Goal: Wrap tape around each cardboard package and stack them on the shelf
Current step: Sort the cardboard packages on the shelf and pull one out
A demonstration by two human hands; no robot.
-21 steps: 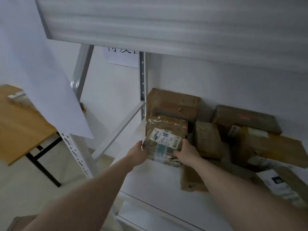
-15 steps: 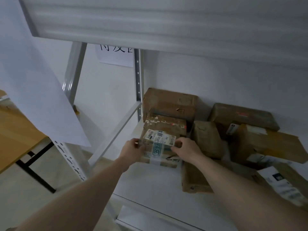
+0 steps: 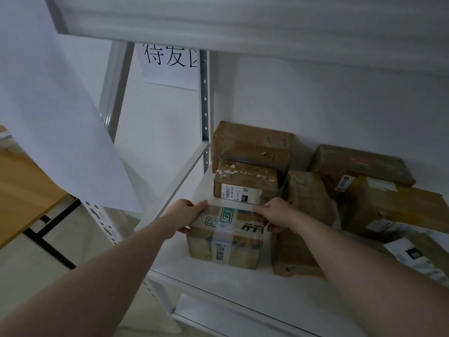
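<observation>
**Taped box set down at the shelf's front left**

The taped box (image 3: 224,235) is seen resting on the white shelf (image 3: 218,295), at about 6 o'clock from a smaller labelled box (image 3: 245,184) just behind it. It is held from both sides: the left hand (image 3: 185,215) is clamped on its left top edge with the thumb on top, and the right hand (image 3: 275,216) is pressed to its right top edge, fingers curled over the corner. A two-sided grip of this kind is judged to serve for squaring the box against its neighbours before release. At 3 o'clock a flat package (image 3: 294,256) lies touching or just beside it. Further boxes (image 3: 359,164) are piled from 1 to 3 o'clock against the wall, so the open front-left spot appears to have been chosen. A paper sign (image 3: 170,62) hangs at 12 o'clock, and a wooden table (image 3: 21,190) stands at 9 o'clock.
</observation>
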